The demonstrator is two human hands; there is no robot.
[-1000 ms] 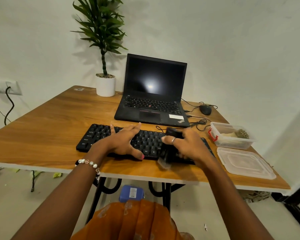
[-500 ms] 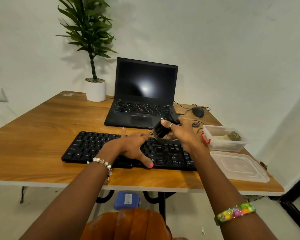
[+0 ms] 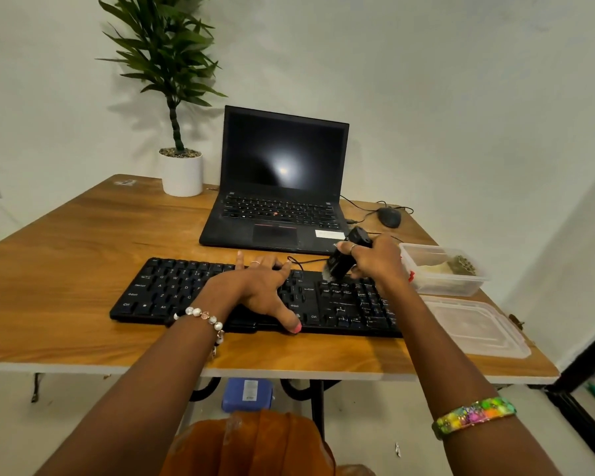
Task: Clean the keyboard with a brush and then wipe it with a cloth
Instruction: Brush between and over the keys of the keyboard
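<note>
A black keyboard [image 3: 172, 290] lies across the front of the wooden table [image 3: 66, 242]. My left hand [image 3: 258, 286] rests flat on its middle, fingers spread, thumb at the near edge. My right hand [image 3: 375, 259] grips a black brush [image 3: 344, 257], tilted, with its pale bristles touching the keys at the far edge of the keyboard's right section. A clear plastic box [image 3: 440, 269] to the right holds a pale cloth-like bundle; I cannot tell what exactly it is.
An open black laptop [image 3: 282, 187] stands behind the keyboard, with a black mouse [image 3: 389, 216] and cables to its right. A potted plant [image 3: 181, 170] stands at the back left. A clear lid [image 3: 474, 326] lies at the table's right front corner.
My right hand carried the brush from the keyboard's near edge up to its far edge and further right. My left hand stayed pressed on the keyboard.
</note>
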